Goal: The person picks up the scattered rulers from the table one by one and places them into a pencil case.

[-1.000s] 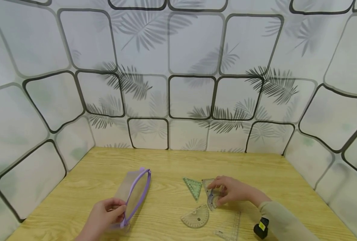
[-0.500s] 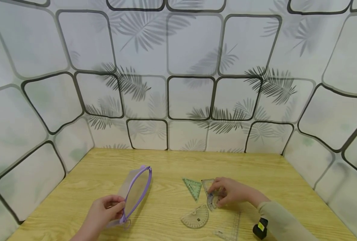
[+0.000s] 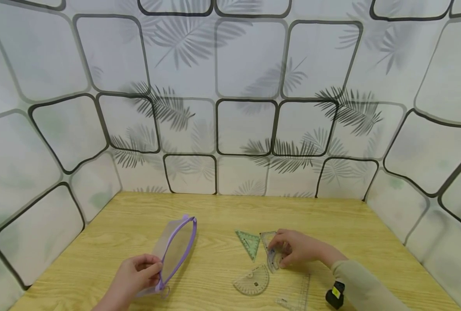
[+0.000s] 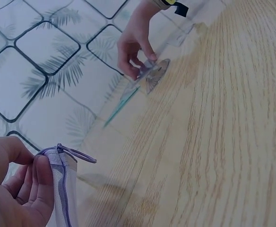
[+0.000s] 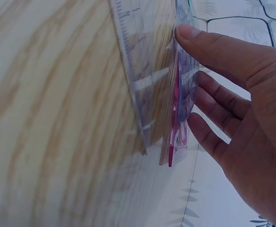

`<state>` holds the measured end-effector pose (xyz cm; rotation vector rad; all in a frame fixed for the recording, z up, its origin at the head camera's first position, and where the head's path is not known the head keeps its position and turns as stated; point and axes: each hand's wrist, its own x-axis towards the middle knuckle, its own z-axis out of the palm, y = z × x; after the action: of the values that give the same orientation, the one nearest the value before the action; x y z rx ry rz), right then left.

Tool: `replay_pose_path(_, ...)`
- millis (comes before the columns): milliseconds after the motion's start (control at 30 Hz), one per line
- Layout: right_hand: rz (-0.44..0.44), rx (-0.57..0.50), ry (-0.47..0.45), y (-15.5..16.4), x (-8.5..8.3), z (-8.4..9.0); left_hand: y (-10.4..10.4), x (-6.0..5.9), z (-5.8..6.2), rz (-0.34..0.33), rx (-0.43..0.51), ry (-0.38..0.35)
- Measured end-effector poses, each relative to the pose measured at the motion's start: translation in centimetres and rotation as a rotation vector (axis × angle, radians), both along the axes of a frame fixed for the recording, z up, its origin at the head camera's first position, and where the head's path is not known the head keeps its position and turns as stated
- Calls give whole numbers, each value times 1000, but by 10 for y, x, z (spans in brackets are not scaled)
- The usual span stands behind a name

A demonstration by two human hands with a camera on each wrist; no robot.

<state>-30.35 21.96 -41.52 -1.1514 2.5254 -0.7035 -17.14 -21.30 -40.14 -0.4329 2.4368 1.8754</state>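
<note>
Left hand (image 3: 131, 276) pinches the purple-edged pouch (image 3: 175, 250) upright on the table (image 3: 215, 216); right hand (image 3: 298, 248) pinches a clear protractor (image 3: 274, 255) beside the green set square (image 3: 250, 242). It looks like packing, so next comes lift and slide in.

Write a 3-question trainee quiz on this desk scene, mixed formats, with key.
1. True or false: the left hand rests flat on the table and holds nothing.
2. Multiple choice: what do the right hand's fingers grip? A) the green set square B) a clear drawing tool tilted up off the table C) the protractor
3. Fill in: the zip edge of the pencil pouch is coloured ____.

Key: 1 false, it pinches the pouch's near end. 2 B. 3 purple.
</note>
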Motion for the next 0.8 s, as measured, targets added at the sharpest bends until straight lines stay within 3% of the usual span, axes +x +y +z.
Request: replay_pose_path(800, 1, -45, 24, 2, -1, 1, -2, 3, -1, -25, -8, 5)
